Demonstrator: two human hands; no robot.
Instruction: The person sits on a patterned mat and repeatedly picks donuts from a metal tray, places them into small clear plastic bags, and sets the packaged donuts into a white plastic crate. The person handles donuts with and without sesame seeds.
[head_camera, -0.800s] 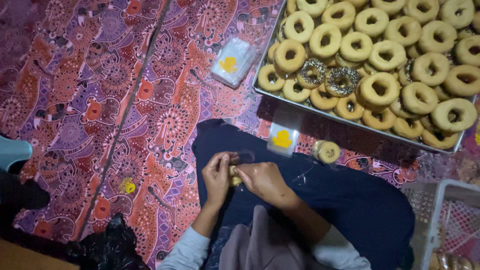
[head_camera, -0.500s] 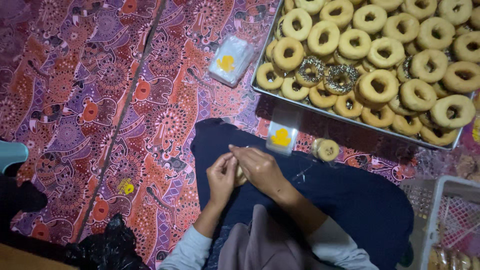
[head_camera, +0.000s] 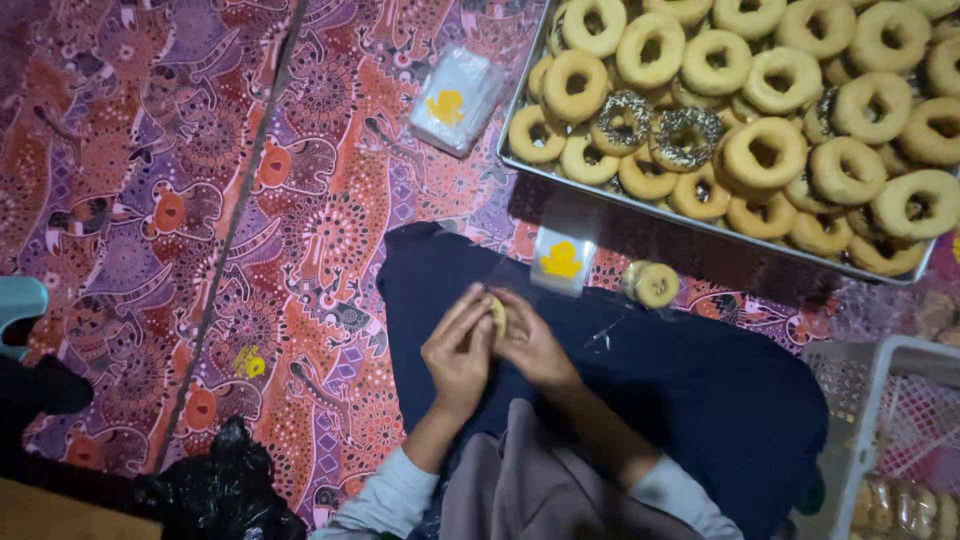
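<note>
Fingers (head_camera: 478, 318) of both hands pinch the doughnut (head_camera: 497, 314) between them.

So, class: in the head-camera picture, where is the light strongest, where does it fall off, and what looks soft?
Head view: brightest on the tray of doughnuts at upper right; lower left corner by the black bag falls into shadow; hands, left and right, slightly soft; the clear wrap they hold barely shows.

Home floor: patterned mat (head_camera: 200, 200), doughnut tray (head_camera: 600, 190)
</note>
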